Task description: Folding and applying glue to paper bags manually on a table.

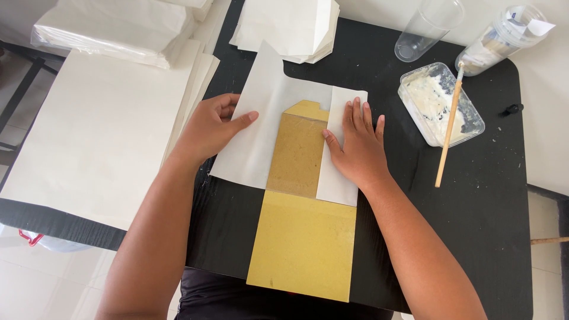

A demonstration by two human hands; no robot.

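nearest, a stiff yellow-brown cardboard template (302,246) lies flat on the black table (474,225), its near end at the table's edge and its far end tucked under a sheet of white paper (267,118). the paper sits at the middle of the table, wrapped partly around the card: a right flap is already folded over, a left flap is half lifted. the right hand (355,148) lies flat with fingers spread, pressing the right flap down. the left hand (207,127) is curled loosely, thumb on top, pinching the left flap's edge.

the paper looks thin, light and easily creased, best taken by its edges; the card is rigid and gives a firm fold line.

to the right, a wooden stick (448,127) rests in a plastic tub of white paste (441,104). farther off stand a clear cup (428,26) and paper stacks (106,118).
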